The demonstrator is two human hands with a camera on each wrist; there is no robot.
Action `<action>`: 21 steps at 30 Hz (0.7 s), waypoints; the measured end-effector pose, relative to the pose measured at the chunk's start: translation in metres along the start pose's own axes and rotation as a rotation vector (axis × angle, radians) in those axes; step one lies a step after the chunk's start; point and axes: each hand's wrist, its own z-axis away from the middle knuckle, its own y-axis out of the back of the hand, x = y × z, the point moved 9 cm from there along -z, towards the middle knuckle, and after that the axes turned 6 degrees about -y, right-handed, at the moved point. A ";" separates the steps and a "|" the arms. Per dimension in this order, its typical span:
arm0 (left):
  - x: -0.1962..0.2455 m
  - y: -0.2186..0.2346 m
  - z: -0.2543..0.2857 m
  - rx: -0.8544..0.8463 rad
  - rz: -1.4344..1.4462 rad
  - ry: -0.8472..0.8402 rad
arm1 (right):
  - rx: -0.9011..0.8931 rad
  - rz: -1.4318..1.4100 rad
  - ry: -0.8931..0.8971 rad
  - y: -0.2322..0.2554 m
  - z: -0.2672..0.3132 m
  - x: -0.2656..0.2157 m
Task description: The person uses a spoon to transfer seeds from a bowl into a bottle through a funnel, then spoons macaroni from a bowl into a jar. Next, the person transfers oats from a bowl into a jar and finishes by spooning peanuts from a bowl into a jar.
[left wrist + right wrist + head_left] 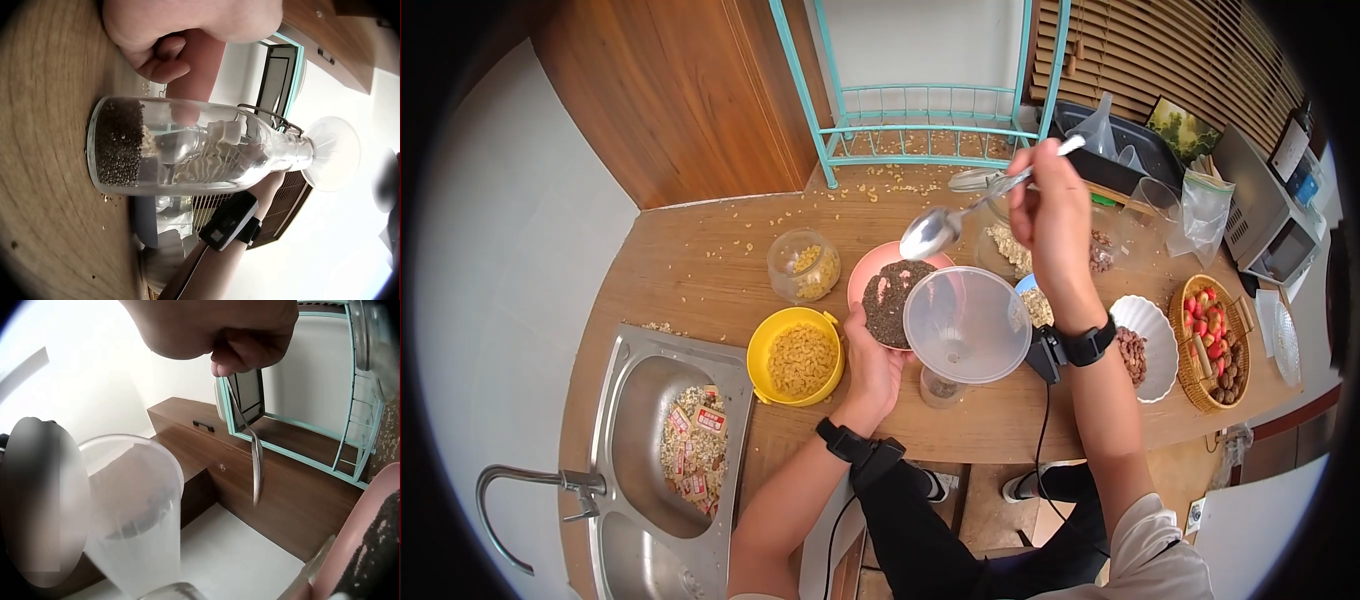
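Observation:
My left hand (pixel 878 372) holds a pink bowl (pixel 866 268) of small dark seeds (pixel 885 312) by its near edge, thumb at the rim. In my right hand (pixel 1055 215) is a metal spoon (pixel 930 232), its bowl hanging over the far side of the pink bowl. A translucent funnel (pixel 966 335) stands in the neck of a clear glass bottle (pixel 212 169), just right of the left hand. Dark seeds fill the bottom of the bottle, as the left wrist view shows. The spoon (pixel 257 465) points down beside the funnel (pixel 150 506) in the right wrist view.
Left of the pink bowl stand a glass jar (pixel 812 268) and a yellow bowl (pixel 772 385) of macaroni. A sink (pixel 640 370) lies at left. To the right are a white fluted bowl (pixel 1162 345) and a fruit basket (pixel 1235 375). A turquoise rack (pixel 920 130) stands behind.

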 end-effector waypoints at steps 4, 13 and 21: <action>0.000 0.001 0.000 -0.020 0.003 -0.002 | -0.159 0.261 -0.034 -0.022 -0.001 0.033; 0.002 0.001 0.003 0.035 0.036 0.005 | -0.269 0.544 -0.032 -0.031 -0.003 0.057; 0.004 -0.002 0.003 0.003 0.043 0.011 | -0.310 0.560 -0.120 -0.035 0.000 0.072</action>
